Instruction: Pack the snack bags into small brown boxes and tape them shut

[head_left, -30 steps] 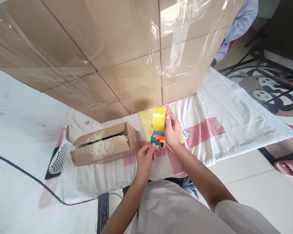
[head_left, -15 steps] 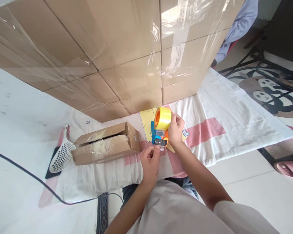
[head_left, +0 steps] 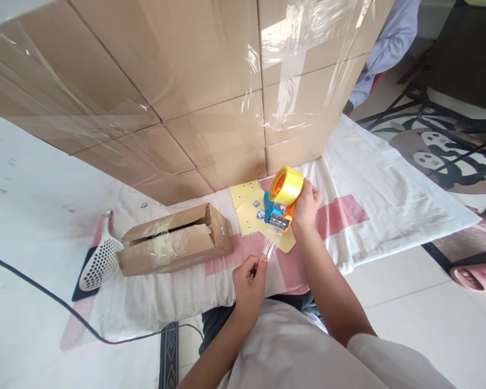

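My right hand (head_left: 309,202) is closed around a tape dispenser (head_left: 277,216) with blue and orange parts and a yellow roll of tape (head_left: 289,185) on it. Between finger and thumb, my left hand (head_left: 250,278) pinches the free end of the clear tape (head_left: 269,247), which stretches from the dispenser's cutter edge. To the left of my left hand lies a long cardboard box (head_left: 178,240), its top flaps slightly apart and a crumpled patch of tape across them.
A tall stack of cardboard boxes (head_left: 214,127) in clear film stands behind my hands on the cloth-covered table (head_left: 372,178). A white perforated skimmer (head_left: 101,262) lies left of the box. A black cable (head_left: 52,294) crosses lower left. Another person's sleeve (head_left: 392,46) shows upper right.
My right hand has moved the dispenser up and to the right, away from my left hand. A length of clear tape now spans the gap between them.
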Available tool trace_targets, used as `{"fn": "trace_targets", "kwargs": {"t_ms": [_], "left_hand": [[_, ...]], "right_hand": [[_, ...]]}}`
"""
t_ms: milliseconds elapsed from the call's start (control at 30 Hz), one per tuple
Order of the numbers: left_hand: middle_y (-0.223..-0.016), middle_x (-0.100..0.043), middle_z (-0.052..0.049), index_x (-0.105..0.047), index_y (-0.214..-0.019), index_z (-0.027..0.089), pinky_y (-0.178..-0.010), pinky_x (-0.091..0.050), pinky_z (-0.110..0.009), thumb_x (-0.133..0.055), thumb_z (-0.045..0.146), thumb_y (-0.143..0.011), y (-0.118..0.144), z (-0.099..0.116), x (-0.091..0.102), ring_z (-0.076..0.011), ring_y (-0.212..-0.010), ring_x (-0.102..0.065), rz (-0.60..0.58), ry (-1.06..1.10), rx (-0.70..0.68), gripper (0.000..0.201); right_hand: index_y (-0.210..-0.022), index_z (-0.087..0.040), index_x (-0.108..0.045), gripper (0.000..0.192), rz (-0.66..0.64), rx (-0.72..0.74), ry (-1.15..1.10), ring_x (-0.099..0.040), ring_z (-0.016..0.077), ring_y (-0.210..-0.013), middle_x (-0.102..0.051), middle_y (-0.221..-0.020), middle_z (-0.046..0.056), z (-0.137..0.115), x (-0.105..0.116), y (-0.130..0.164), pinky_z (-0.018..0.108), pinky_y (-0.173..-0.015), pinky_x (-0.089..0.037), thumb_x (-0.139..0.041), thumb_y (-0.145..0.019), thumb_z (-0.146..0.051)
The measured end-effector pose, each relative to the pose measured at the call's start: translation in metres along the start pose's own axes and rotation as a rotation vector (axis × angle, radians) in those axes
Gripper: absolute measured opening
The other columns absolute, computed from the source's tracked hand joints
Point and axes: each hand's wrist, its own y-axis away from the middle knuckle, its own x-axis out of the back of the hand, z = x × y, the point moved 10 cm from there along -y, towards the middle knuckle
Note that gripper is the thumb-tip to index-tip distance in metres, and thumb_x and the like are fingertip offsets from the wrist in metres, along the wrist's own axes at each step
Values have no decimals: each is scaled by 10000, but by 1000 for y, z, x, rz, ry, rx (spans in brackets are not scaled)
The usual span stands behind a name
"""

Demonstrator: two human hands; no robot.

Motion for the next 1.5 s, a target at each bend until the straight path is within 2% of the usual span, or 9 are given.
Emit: {"fn": "trace_targets", "kwargs": {"t_ms": [500,700,833,967,1133,1267,1367,1433,1500], "left_hand": [[-575,-304,38,-423,-604,188,-547,-240,-257,-555,538,-929,13,-7,15,-104,-564,-277,-44,-44,21,495],[-556,-289,48,-569,-659,178,-531,-225,-250,-568,633,-884,8,-26,17,-107,-548,-252,-94,-10,136,507],[-570,-294,39,-487,-607,184,-549,-225,-252,-557,596,-906,8,-15,16,-109,-565,-269,-101,-48,64,514],[-570,-281,37,-440,-585,185,-552,-224,-250,-550,607,-909,11,-11,21,-110,-568,-273,-87,-65,17,543],[-557,-312,33,-520,-593,179,-548,-224,-249,-572,640,-875,8,-20,28,-114,-566,-293,-94,-64,46,543],[-493,-406,25,-592,-634,188,-547,-289,-264,-554,643,-876,10,-38,25,-134,-515,-371,-209,-44,162,517],[-436,-426,13,-556,-549,189,-543,-301,-281,-579,640,-859,26,-55,41,-140,-473,-380,-249,-81,225,548],[-426,-425,16,-600,-561,180,-541,-301,-278,-596,653,-842,39,-68,64,-140,-463,-388,-195,-121,247,550],[-447,-467,16,-705,-684,184,-552,-337,-282,-604,675,-825,51,-76,90,-159,-481,-439,-97,-155,249,521]], "right_hand": [[-616,-211,-451,360,32,34,36,-442,83,-491,-457,-562,-50,-2,12,-13,232,-461,-405,-658,-791,-447],[-619,-207,-467,323,2,-3,4,-467,88,-497,-483,-566,-53,7,11,-18,239,-481,-434,-702,-754,-382],[-632,-197,-502,329,37,26,5,-515,101,-523,-523,-584,-42,1,17,-21,246,-503,-467,-711,-756,-418],[-593,-196,-470,345,38,73,12,-487,82,-491,-499,-557,-52,-8,17,-21,230,-480,-439,-721,-750,-373],[-598,-194,-469,332,28,80,-52,-504,86,-494,-493,-548,-58,-9,13,-20,228,-476,-437,-737,-727,-342],[-622,-195,-501,335,-18,58,-57,-520,96,-528,-520,-575,-51,-7,6,-18,245,-515,-473,-752,-724,-392],[-633,-203,-506,355,-17,82,-45,-529,108,-554,-537,-592,-44,-16,7,-21,255,-527,-490,-756,-728,-437],[-628,-200,-509,375,-12,134,-52,-526,108,-553,-534,-588,-43,-29,8,-22,254,-532,-493,-766,-725,-456],[-624,-189,-522,388,-41,178,-37,-514,98,-536,-520,-578,-47,-43,4,-20,246,-538,-490,-766,-743,-467]]}}
